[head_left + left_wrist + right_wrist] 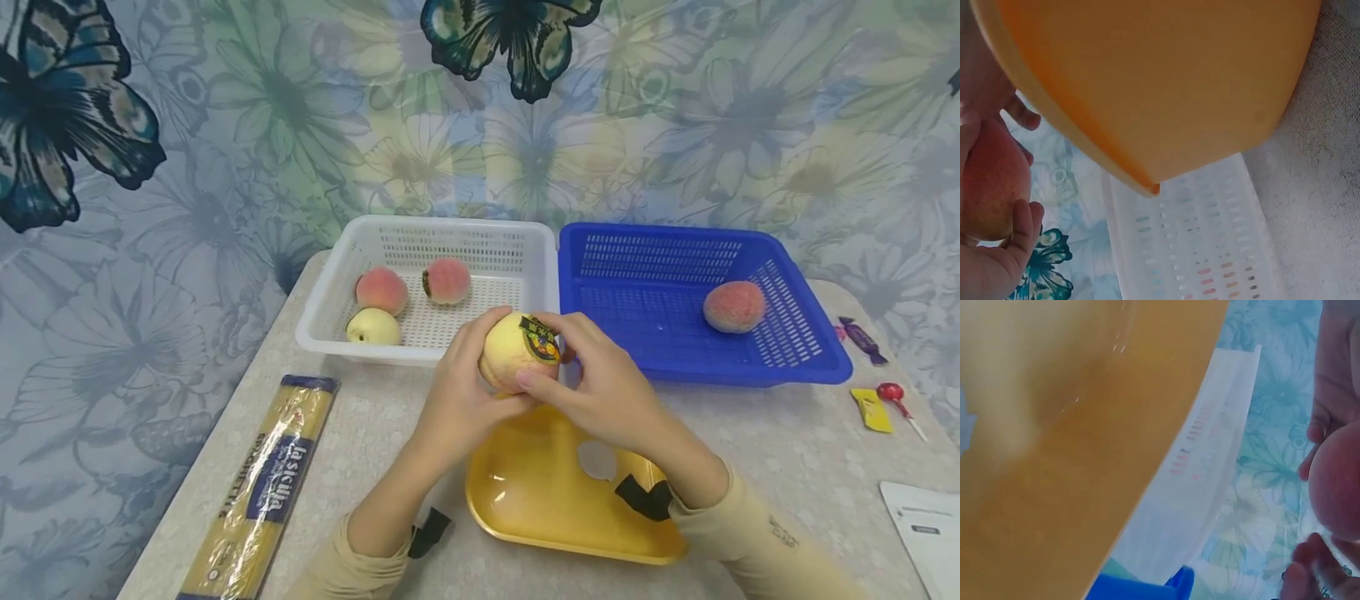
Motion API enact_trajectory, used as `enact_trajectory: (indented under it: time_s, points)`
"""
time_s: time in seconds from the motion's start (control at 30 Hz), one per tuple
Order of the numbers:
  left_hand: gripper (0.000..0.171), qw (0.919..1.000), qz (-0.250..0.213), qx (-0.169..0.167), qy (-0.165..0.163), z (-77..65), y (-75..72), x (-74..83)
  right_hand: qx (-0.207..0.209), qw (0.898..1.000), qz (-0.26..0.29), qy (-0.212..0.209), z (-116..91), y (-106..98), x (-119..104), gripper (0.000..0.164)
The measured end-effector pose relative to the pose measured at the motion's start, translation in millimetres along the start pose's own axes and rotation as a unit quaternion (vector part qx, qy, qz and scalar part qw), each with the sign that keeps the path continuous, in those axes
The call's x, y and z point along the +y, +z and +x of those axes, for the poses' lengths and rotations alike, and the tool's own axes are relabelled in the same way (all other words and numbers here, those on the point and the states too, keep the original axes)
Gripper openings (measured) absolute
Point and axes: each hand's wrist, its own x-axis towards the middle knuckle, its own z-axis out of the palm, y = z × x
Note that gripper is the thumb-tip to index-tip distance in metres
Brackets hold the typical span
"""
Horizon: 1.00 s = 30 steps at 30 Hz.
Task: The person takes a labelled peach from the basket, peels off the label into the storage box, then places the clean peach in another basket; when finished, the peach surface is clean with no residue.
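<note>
Both hands hold a pale yellow peach (502, 352) up over the front edge of the white basket and the gold tray. A dark round sticker (542, 340) with coloured fruit on it faces up on the peach's right side. The left hand (463, 385) grips the peach from the left, its thumb underneath. From the right, the right hand (603, 379) holds it, with the thumb on the near side and fingers behind the sticker. In the left wrist view the peach (996, 181) shows a red underside; the right wrist view shows it pinkish (1338, 481) at the edge.
The white basket (429, 354) holds two pink peaches and a yellow one. Right of it, a blue basket (637, 367) contains one pink peach (735, 307). A gold tray (555, 508) lies below the hands. Spaghetti (262, 483) lies left; candies (872, 410) and a lollipop (891, 392) lie right.
</note>
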Motion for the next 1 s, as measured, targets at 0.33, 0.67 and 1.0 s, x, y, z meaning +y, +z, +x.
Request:
enact_trajectory:
  time_s: [0.33, 0.67, 1.0]
  points:
    - [0.087, 0.9995, -0.016, -0.014, -0.021, -0.4, -9.1, 3.7, 0.049, 0.989, -0.010, -0.136, -1, -10, 6, 0.045]
    - [0.089, 0.9966, -0.062, -0.038, -0.039, -0.1, -17.2, 9.6, 0.044, 0.967, -0.039, -0.246, 2, -17, 12, 0.038]
    - [0.087, 0.9958, -0.061, -0.049, -0.047, -0.4, -18.6, 10.0, 0.080, 0.950, -0.061, -0.297, 4, -14, 10, 0.042]
